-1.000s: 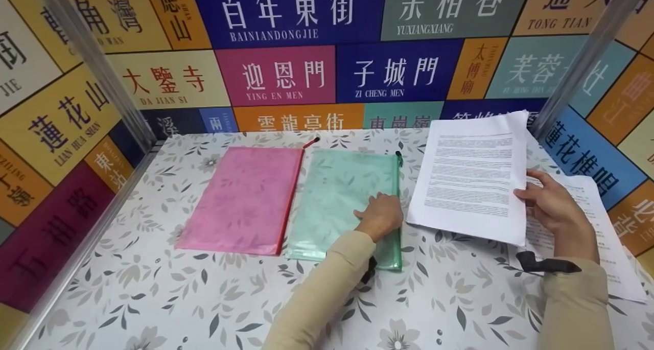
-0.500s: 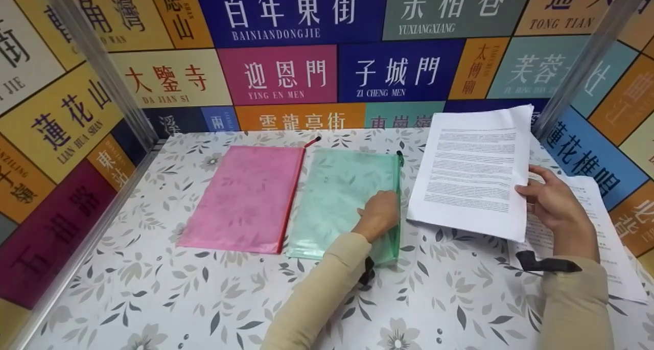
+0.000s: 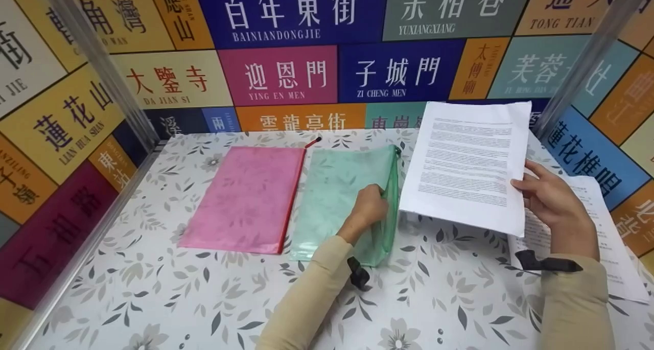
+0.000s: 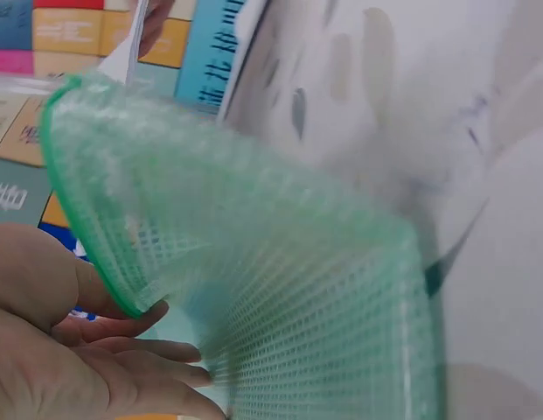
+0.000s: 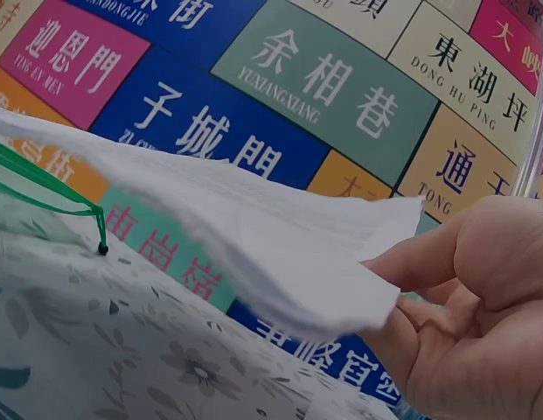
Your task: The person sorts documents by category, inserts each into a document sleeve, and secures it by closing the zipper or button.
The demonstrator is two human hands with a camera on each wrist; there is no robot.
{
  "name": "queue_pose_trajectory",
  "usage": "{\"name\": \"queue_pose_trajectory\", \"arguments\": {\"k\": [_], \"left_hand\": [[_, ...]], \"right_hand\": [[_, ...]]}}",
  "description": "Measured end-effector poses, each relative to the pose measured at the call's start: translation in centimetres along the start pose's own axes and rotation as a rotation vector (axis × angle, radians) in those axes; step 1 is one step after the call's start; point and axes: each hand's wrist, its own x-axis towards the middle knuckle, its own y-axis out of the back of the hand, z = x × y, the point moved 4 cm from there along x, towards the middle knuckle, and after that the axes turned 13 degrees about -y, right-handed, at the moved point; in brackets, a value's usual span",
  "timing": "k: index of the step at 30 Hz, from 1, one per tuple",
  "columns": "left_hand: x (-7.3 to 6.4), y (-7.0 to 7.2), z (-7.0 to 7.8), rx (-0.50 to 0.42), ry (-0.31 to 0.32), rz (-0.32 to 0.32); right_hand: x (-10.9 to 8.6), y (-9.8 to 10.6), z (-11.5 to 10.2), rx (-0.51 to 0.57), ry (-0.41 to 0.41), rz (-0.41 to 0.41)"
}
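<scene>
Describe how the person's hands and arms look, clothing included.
The left hand and right hand are bare, without gloves. Plain beige long sleeves reach close to the wrists, with a black strap showing near each cuff.

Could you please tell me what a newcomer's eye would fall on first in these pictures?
Probably the colorful wall panels behind the table, covered in Chinese characters. Next come the pink folder, lying flat left of center, and, beside it, the green folder, its right edge lifted by the left hand. Further right, the right hand holds up printed white paper.
</scene>
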Motion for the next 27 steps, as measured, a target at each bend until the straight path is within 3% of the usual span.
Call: {"name": "queue_pose_trajectory", "arguments": {"k": [3, 6, 11, 18, 27], "left_hand": [[-0.1, 0.5, -0.3, -0.039, -0.003, 0.038], [-0.2, 0.8, -0.4, -0.066, 0.02, 0.062], [-0.4, 1.0, -0.7, -0.116, 0.071, 0.063], [-0.6, 1.1, -1.4, -0.149, 0.099, 0.07], [-0.9, 1.4, -1.7, -0.2, 0.149, 0.085]], "right_hand": [[-0.2, -0.3, -0.1, 0.066, -0.04, -0.047], [-0.2, -0.6, -0.2, 0.065, -0.074, -0.058], [0.0, -1.1, -0.2, 0.011, -0.096, -0.064], [0.1, -2.2, -0.2, -0.001, -0.07, -0.179], [0.4, -3.8, -0.1, -0.095, -0.092, -0.212]]}}
